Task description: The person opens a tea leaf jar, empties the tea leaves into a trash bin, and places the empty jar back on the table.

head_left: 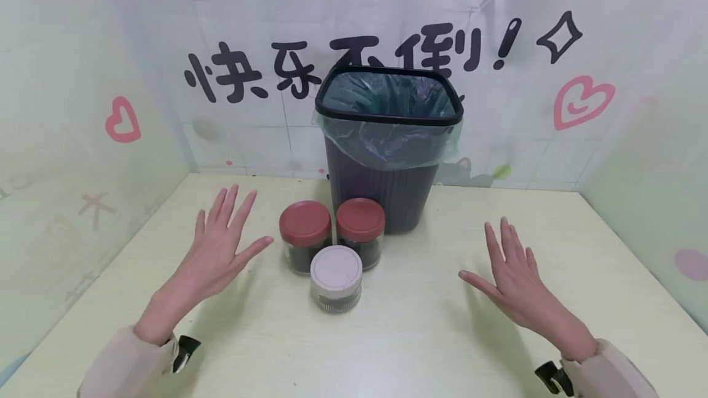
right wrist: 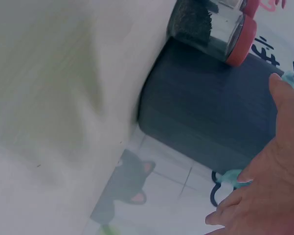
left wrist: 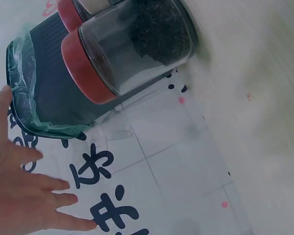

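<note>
Black Chinese lettering [head_left: 354,43] crosses a white backdrop [head_left: 249,146]; left of the lettering is a pink heart [head_left: 123,134], right of it a four-pointed star [head_left: 560,37], below it the pale counter [head_left: 420,336].

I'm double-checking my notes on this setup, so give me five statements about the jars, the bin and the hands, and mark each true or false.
1. The white-lidded jar stands nearer the person than the two red-lidded jars. True.
2. The left hand grips a red-lidded jar. False: the left hand holds nothing, its fingers spread.
3. A plastic bag lines the bin. True.
4. The bin lies on its side. False: it stands upright behind the jars.
5. The right hand is empty. True.
</note>
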The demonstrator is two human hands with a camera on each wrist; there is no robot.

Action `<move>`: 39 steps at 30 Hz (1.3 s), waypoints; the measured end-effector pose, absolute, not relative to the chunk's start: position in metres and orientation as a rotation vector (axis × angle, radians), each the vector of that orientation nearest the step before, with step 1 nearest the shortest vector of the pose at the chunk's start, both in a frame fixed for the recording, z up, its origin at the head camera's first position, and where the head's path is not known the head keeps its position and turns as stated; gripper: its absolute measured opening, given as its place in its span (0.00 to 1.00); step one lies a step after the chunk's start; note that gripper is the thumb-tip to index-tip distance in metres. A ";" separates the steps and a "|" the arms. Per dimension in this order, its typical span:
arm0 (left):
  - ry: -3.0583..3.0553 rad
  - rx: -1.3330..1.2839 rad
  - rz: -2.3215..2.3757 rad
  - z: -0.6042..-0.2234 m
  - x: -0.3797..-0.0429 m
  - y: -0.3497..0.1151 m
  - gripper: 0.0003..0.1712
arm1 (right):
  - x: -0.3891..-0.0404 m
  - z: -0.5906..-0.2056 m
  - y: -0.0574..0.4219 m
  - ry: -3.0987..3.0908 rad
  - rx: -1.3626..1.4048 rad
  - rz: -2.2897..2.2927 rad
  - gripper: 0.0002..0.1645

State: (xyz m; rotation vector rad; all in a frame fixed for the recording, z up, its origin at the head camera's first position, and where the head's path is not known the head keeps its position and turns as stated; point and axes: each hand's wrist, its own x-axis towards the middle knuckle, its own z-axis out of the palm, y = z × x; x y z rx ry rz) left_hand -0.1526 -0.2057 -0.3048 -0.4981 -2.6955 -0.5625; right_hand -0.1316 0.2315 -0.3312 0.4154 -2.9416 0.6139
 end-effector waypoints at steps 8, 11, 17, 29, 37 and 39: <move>-2.399 -0.581 -0.698 -0.313 -0.149 -0.192 0.39 | -0.140 -0.325 0.201 -2.820 0.592 0.646 0.54; -2.366 -0.627 -0.702 -0.320 -0.145 -0.186 0.37 | -0.142 -0.328 0.187 -2.779 0.640 0.652 0.51; -2.349 -0.719 -0.684 -0.336 -0.140 -0.174 0.33 | -0.144 -0.340 0.161 -2.695 0.741 0.649 0.48; -2.563 -0.786 -0.728 -0.348 -0.128 -0.157 0.30 | -0.142 -0.359 0.121 -2.640 0.894 0.745 0.42; -2.787 -0.781 -0.918 -0.352 -0.132 -0.153 0.42 | -0.146 -0.363 0.105 -2.752 0.932 0.911 0.44; -2.809 -0.791 -0.969 -0.352 -0.134 -0.152 0.44 | -0.147 -0.364 0.101 -2.794 0.951 0.965 0.45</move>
